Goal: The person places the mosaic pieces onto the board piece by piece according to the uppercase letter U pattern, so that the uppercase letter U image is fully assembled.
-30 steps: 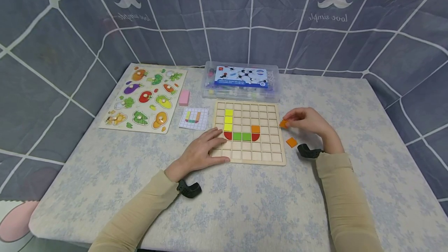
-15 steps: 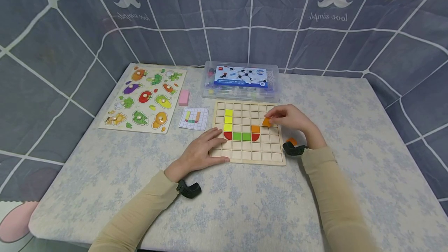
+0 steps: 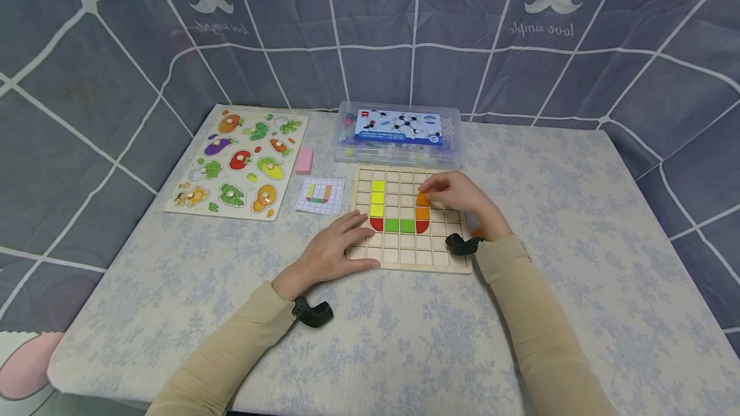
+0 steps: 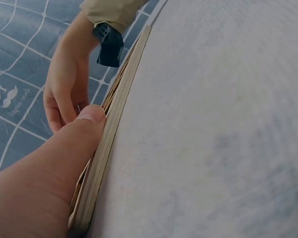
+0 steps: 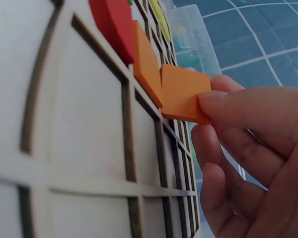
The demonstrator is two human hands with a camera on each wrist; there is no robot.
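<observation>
A wooden grid board (image 3: pixel 399 255) lies on the table. My right hand (image 3: pixel 459 194) pinches an orange square tile (image 5: pixel 184 91) between thumb and fingers over the board's right half. That tile is tilted, its lower edge right at the cell above a seated orange tile (image 3: pixel 422 213). Three yellow squares (image 3: pixel 378 198), two red rounded corner tiles (image 3: pixel 376 224) and two green squares (image 3: pixel 392 225) sit in other cells. My left hand (image 3: pixel 331 250) rests on the board's left side, fingers spread, its thumb (image 4: pixel 92 114) on the near edge. Another orange tile (image 3: pixel 477 232) is mostly hidden behind the right wrist.
A card with a coloured grid pattern (image 3: pixel 320 196) lies left of the board, near a pink block (image 3: pixel 304 162). A vegetable puzzle board (image 3: pixel 236 165) is farther left. Behind the grid board stands a clear plastic case (image 3: pixel 399 154), and a grey curtain (image 3: pixel 370 18) hangs at the back.
My right hand has carried the orange tile leftward from beside the board to the cell above the seated orange one. My left hand has stayed in place.
</observation>
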